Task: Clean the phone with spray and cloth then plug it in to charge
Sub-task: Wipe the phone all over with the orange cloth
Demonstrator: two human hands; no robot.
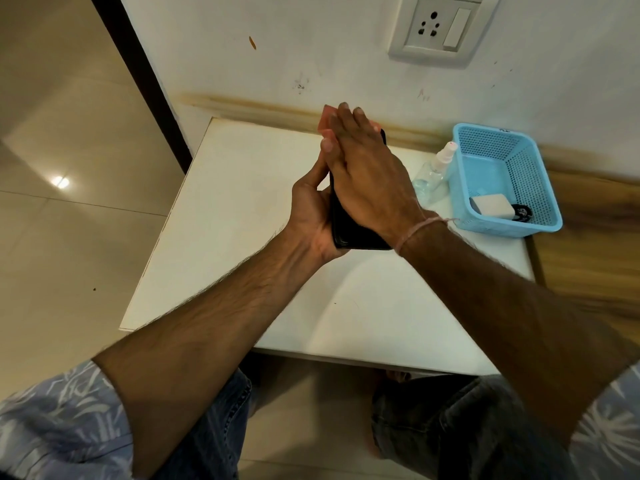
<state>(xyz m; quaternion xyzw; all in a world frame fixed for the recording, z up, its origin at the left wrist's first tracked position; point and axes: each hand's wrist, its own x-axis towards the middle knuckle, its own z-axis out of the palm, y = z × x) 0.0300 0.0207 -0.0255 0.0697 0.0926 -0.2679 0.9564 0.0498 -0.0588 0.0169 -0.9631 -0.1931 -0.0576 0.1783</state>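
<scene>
While the right hand (367, 174) lies flat against the face of the black phone (349, 233), its fingers (348, 124) are straight and together and press a pink cloth (325, 121) onto the screen; only a corner of the cloth shows past the fingertips. The left hand (311, 209) grasps the phone from below and along its left edge, fingers curled around the body. The phone is held above the white table (242, 202), over its far half and not touching it, its top end pointing toward the wall.

Near the table's far right corner lies a clear spray bottle (433, 171) with a white nozzle, tilted and leaning against the left wall of a blue perforated basket (509, 233). Inside the basket, at its near end, sit a white charger (493, 206) and a black cable (521, 212) just beside it. On the wall above the table's far right side is a white wall socket (436, 27) with a switch.
</scene>
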